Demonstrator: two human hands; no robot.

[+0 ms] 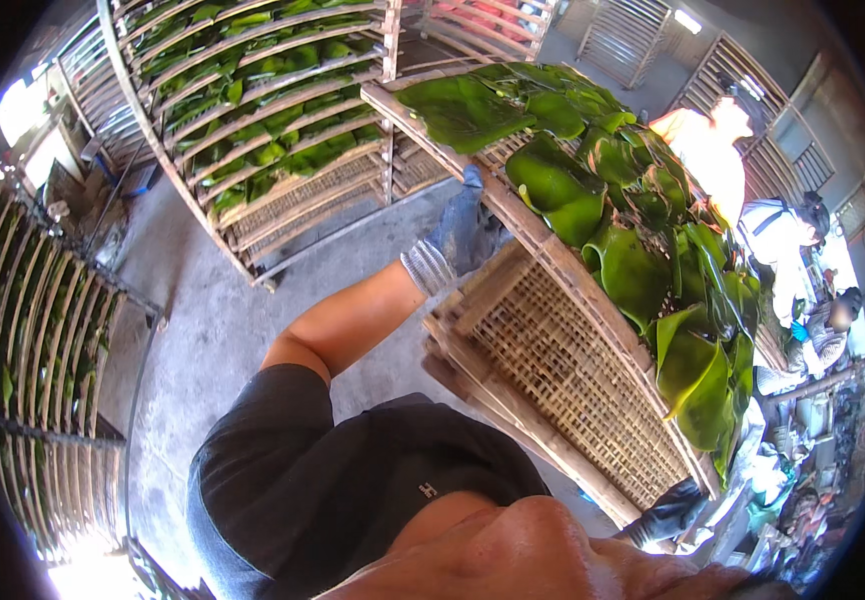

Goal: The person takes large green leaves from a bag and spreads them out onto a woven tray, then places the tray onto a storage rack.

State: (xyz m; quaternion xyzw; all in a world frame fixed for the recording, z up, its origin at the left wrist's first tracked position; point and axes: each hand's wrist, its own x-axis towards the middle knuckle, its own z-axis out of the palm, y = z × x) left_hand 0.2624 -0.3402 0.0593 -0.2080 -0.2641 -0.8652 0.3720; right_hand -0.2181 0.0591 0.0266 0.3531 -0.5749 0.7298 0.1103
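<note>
A bamboo-framed woven tray (552,259) lies tilted in front of me, covered with large glossy green leaves (631,274). My left hand (466,229), in a blue-grey work glove, grips the tray's near rail towards its far end, thumb on top. At the other end, by the tray's corner, my right hand (672,514) in a dark glove holds the frame; its fingers are partly hidden. Beneath the loaded tray is a stack of woven bamboo trays (590,367), the top one showing bare weave.
A slatted rack (275,161) with leaf-filled trays stands ahead, on a concrete floor (200,330). Another leaf-filled rack (35,330) is at left. Beyond the tray at right are several people, one in a white top (714,165) and one in a patterned top (822,337).
</note>
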